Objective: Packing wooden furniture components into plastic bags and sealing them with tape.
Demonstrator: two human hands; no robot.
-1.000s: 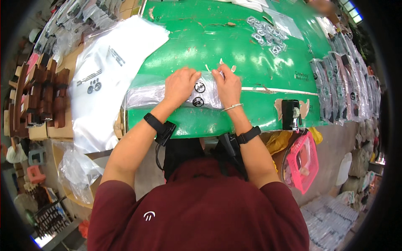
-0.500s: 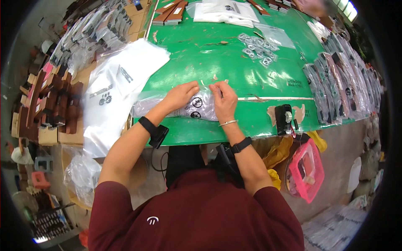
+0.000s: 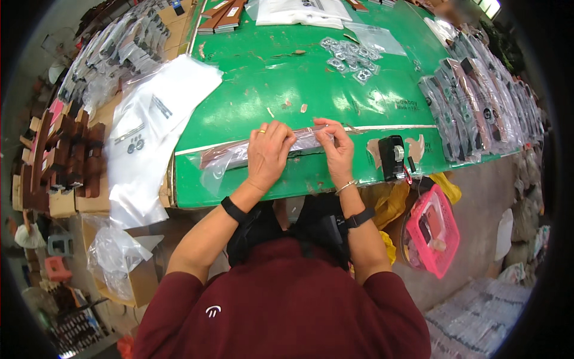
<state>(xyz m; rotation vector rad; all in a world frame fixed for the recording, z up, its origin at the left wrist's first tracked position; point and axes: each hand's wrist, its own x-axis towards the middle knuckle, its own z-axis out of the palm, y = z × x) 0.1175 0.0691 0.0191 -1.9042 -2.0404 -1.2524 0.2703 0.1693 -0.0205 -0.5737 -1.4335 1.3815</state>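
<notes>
A long, narrow brown-and-grey piece in a clear plastic bag [image 3: 238, 153] lies near the front edge of the green table [image 3: 251, 99]. My left hand [image 3: 269, 154] is closed over its middle, fingers bent and close together. At its right end my right hand [image 3: 338, 149] pinches the bag between thumb and fingers. Loose film hangs off the left end of the bag. My palms and fingers hide part of the piece. A black tape dispenser [image 3: 391, 158] stands to the right of my right hand, beside torn brown scraps.
Flat clear bags [image 3: 161, 110] are spread at the left, beside stacked brown blocks [image 3: 69, 152]. Small packets with rings [image 3: 351, 58] lie farther back, near brown slats [image 3: 224, 19]. Bagged packs [image 3: 463, 113] line the right side. A pink basket [image 3: 433, 230] stands below the table edge.
The bagged piece has turned from its broad face with dark printed symbols to a narrower side. My left hand has moved right along it, and the head view has shifted.
</notes>
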